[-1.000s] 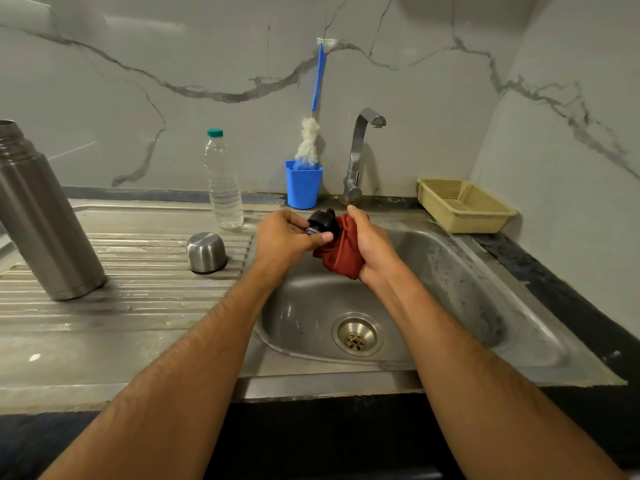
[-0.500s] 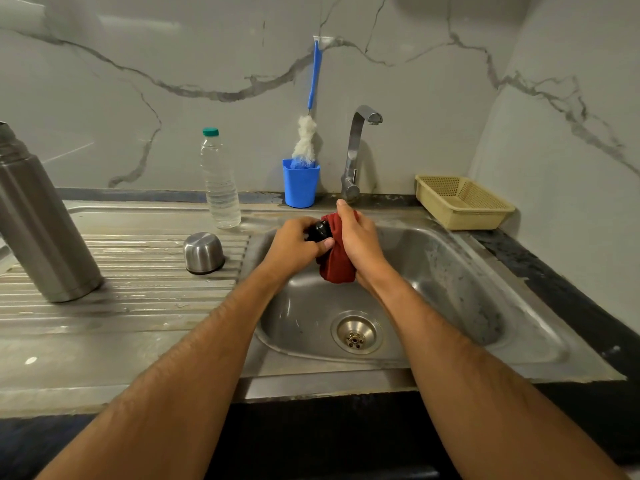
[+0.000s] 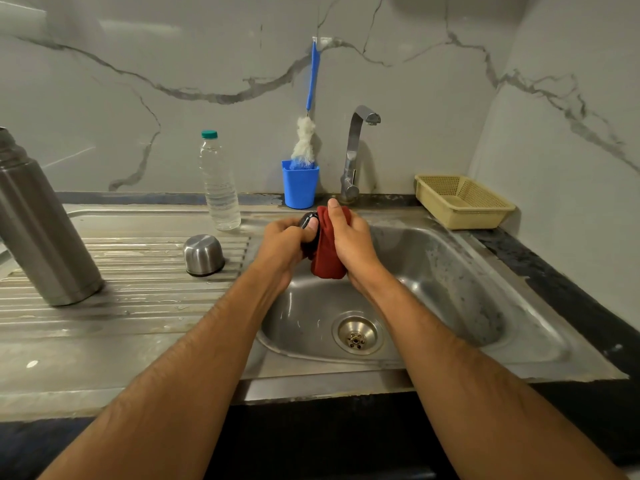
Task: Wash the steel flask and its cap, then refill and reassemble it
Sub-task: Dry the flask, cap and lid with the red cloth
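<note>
Over the sink basin (image 3: 450, 271), my left hand (image 3: 284, 244) grips a small black stopper cap (image 3: 307, 221), mostly hidden by its fingers. My right hand (image 3: 349, 244) holds a red cloth (image 3: 327, 258) wrapped against the cap's right side. The tall steel flask (image 3: 41, 230) stands open-topped on the ribbed drainboard at far left. Its steel cup lid (image 3: 203, 254) sits upside down on the drainboard, left of my hands.
A clear water bottle (image 3: 219, 185) with a green top stands behind the cup lid. A blue cup (image 3: 300, 185) with a bottle brush (image 3: 304, 140) and the tap (image 3: 353, 154) are at the back. A beige basket (image 3: 464, 202) sits right of the sink.
Both hands have turned around the cap: the red cloth now hangs lower and covers more of it, and my right fingers have risen over its top.
</note>
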